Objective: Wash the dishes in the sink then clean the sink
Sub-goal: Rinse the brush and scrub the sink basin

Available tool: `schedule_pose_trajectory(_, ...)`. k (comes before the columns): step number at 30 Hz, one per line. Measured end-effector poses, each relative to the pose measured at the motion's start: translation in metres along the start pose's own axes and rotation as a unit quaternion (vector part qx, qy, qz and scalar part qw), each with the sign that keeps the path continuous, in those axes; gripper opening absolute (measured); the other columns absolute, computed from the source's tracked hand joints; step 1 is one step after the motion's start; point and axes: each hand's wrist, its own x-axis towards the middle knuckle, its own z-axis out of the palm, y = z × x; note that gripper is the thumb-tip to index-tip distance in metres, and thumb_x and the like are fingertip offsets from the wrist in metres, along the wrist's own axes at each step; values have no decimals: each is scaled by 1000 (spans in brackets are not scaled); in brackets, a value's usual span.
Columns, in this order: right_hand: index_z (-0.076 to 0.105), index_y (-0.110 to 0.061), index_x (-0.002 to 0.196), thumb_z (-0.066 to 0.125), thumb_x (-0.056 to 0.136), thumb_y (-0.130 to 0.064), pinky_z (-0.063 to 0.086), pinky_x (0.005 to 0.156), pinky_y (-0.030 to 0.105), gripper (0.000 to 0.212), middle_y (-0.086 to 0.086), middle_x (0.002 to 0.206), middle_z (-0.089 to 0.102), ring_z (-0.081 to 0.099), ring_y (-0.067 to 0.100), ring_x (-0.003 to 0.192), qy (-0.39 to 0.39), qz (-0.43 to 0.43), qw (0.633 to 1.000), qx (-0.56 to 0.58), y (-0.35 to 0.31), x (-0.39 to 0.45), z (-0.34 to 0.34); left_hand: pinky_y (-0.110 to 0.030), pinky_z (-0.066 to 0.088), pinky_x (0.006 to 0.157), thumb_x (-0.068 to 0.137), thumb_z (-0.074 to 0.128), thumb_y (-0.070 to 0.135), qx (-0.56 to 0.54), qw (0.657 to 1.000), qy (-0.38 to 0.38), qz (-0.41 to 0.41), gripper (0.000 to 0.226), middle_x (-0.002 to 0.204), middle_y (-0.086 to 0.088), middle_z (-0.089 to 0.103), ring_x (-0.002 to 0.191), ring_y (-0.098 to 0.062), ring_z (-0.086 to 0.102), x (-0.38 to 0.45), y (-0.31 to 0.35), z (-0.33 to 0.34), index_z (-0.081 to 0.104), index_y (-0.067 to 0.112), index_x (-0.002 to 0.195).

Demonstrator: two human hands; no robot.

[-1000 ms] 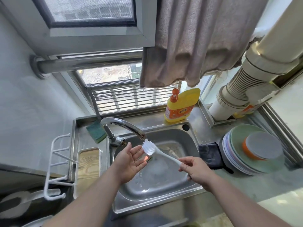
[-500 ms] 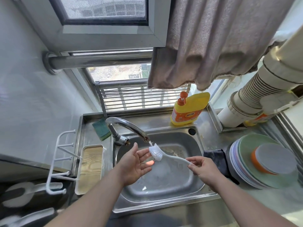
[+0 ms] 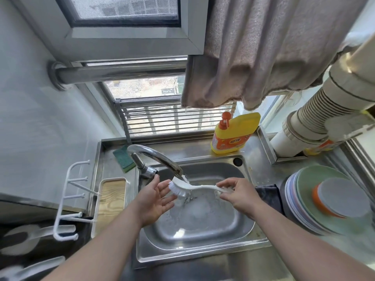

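A beige curtain (image 3: 269, 51) hangs over the window (image 3: 129, 23), above a ribbed duct (image 3: 316, 116).

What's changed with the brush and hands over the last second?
The brush has turned from tilted to roughly level, its head now right under the tap stream. The right hand still grips the handle; the left hand stays open beside the bristles. Sink, plates and soap bottle are unmoved.

Single head view, looking steeply down, close over sink (image 3: 251, 243).
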Motion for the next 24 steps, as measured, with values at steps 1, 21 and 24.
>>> schedule_pose_trajectory(1,81,-41,89,92,73,-18,57,86,28,30,-22,89,76,71,3,90,4,-4,1000,-8,0,0,1,-50,36,121,107,36,62,7,1000,6,0,62,134,0,72,130,-34,61,-1,-1,-1,56,19,147)
schedule_pose_trajectory(21,76,-29,88,93,71,-19,53,75,23,27,-5,90,72,68,13,85,11,13,1000,2,1,-27,-11,-38,57,83,104,66,21,54,995,64,57,25,109,-7,75,88,-27,74,-1,-15,33,66,26,128)
schedule_pose_trajectory(24,77,-31,86,93,72,-21,55,74,29,24,-4,89,70,66,12,79,12,8,1000,20,-8,-22,6,-40,57,90,102,66,12,53,992,63,99,34,113,-5,72,90,-27,70,-3,-7,26,63,33,129)
